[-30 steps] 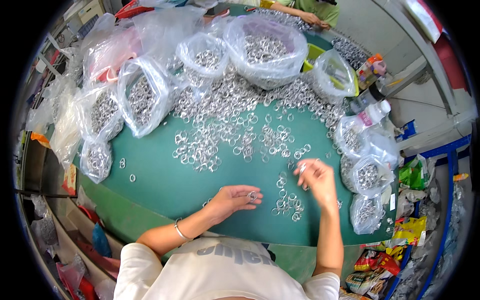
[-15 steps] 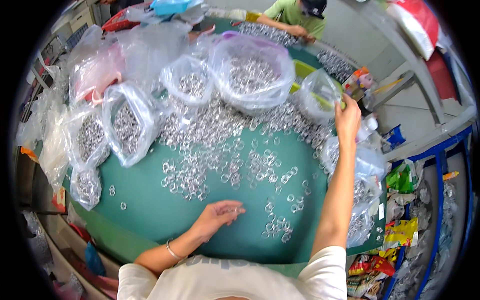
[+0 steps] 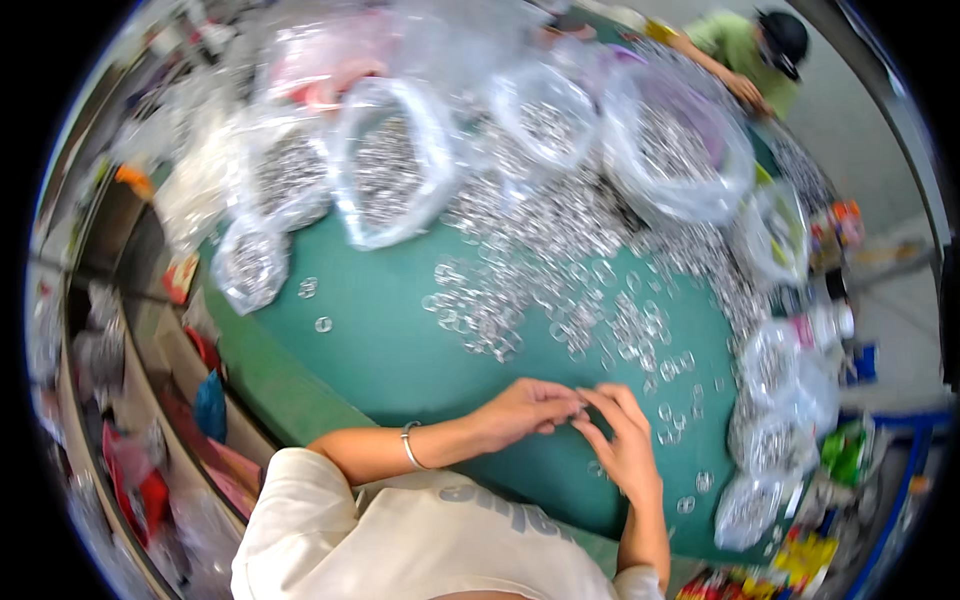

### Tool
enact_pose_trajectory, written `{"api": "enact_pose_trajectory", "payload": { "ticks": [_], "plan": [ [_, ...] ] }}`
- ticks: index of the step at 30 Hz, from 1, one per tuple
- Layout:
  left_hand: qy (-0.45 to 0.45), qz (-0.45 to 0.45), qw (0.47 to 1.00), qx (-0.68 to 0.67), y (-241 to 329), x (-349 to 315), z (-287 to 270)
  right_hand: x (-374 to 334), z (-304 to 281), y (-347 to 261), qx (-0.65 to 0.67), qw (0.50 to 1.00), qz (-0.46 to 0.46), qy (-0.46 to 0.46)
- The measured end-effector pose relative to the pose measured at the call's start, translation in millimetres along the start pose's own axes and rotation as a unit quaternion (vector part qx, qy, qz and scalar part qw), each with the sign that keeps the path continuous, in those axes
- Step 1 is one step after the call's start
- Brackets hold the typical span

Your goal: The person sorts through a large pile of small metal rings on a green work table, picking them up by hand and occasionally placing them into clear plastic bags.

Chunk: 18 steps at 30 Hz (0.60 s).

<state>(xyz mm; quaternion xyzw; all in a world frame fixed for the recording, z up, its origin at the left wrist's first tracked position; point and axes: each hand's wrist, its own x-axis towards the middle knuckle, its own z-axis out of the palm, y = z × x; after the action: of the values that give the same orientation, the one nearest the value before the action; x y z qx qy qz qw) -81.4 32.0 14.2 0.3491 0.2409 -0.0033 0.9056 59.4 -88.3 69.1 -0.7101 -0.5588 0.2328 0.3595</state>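
My left hand (image 3: 532, 408), with a silver bangle (image 3: 410, 444) on its wrist, is closed in a pinch over the near part of the green table (image 3: 380, 350). My right hand (image 3: 624, 436) meets it from the right, thumb and fingers pinched at the same spot. Whatever sits between the fingertips is tiny and greyish, too blurred to name. Just beyond the hands, clear and silvery small rings (image 3: 480, 310) lie scattered in loose clusters. A denser heap of rings (image 3: 560, 215) rises behind them.
Open plastic bags full of rings line the far side, among them a large bag (image 3: 745, 195), a smaller bag (image 3: 545, 118) and a left bag (image 3: 385, 170). More filled bags (image 3: 770, 445) stand at the right edge. Across the table a person in green (image 3: 735, 50) handles rings.
My right hand has left the bag at the far right and come back to meet my left hand. The view has swung, so the table appears turned.
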Motion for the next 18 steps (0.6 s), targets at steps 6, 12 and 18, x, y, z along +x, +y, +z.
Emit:
{"api": "enact_pose_trajectory", "payload": {
  "ticks": [6,12,18],
  "plan": [
    [0.189,0.175,0.945,0.199,31.1,-41.4,-40.1,-32.3,9.3,14.3,0.063,0.990,0.115,0.060],
    [0.343,0.379,0.825,0.240,96.1,-71.1,-75.9,-46.5,17.8,14.4,0.065,0.991,0.110,0.041],
    [0.357,0.375,0.831,0.205,93.6,-66.7,-79.6,-53.1,20.7,16.0,0.031,0.994,0.085,0.056]
  ]
}}
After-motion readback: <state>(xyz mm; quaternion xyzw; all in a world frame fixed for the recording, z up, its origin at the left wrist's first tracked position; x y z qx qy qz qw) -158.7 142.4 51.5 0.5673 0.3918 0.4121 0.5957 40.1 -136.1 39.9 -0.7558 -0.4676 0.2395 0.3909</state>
